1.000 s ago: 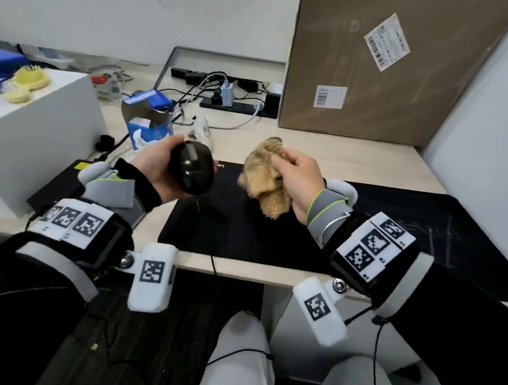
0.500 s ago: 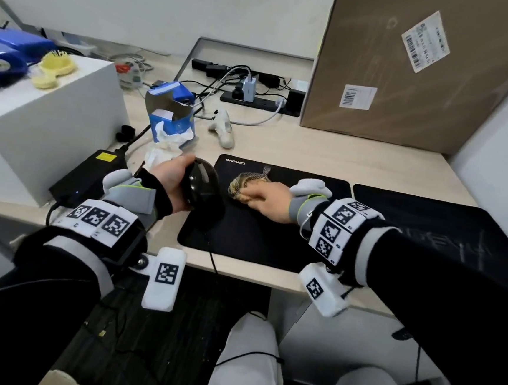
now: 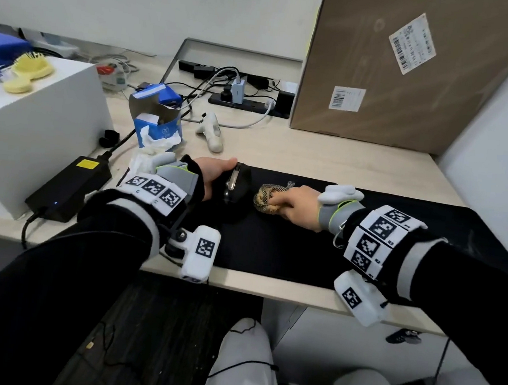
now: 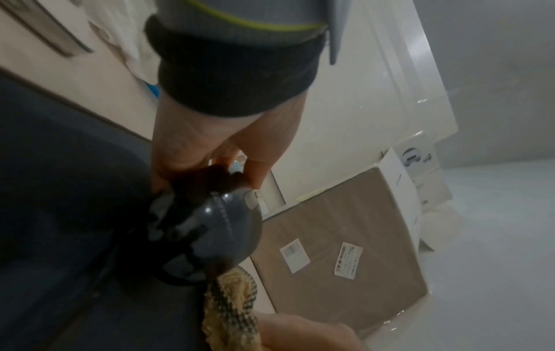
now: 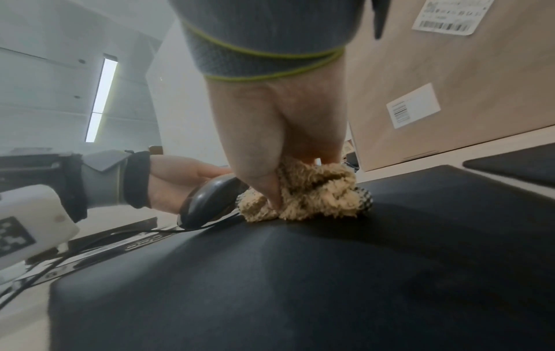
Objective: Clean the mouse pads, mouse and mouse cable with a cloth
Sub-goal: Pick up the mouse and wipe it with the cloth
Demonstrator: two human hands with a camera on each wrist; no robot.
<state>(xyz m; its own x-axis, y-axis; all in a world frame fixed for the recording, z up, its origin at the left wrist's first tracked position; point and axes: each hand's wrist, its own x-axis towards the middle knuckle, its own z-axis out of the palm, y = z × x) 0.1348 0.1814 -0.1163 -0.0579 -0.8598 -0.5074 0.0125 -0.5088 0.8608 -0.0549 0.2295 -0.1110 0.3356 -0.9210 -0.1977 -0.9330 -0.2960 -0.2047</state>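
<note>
A black wired mouse [image 3: 236, 187] [image 4: 210, 228] [image 5: 207, 199] stands tilted on its side at the left end of a black mouse pad [image 3: 273, 243] [image 5: 300, 273]. My left hand [image 3: 217, 173] [image 4: 210, 152] grips it from the left. My right hand [image 3: 292, 201] [image 5: 279, 147] pinches a bunched tan fluffy cloth [image 3: 269, 196] [image 5: 306, 192] [image 4: 234, 308] and presses it onto the pad just right of the mouse. The mouse cable [image 5: 90, 242] trails off the pad's front edge. A second black pad [image 3: 471, 223] lies to the right.
A white box [image 3: 37, 130] and a black power brick [image 3: 69, 185] sit to the left. A torn blue tissue box [image 3: 157, 119], a white controller [image 3: 212, 130], a power strip [image 3: 242, 99] and a large cardboard box [image 3: 411, 68] stand behind the pads.
Both hands came down from mid-air to the pad. The mouse now rests on the pad's left end and the cloth presses on the pad beside it.
</note>
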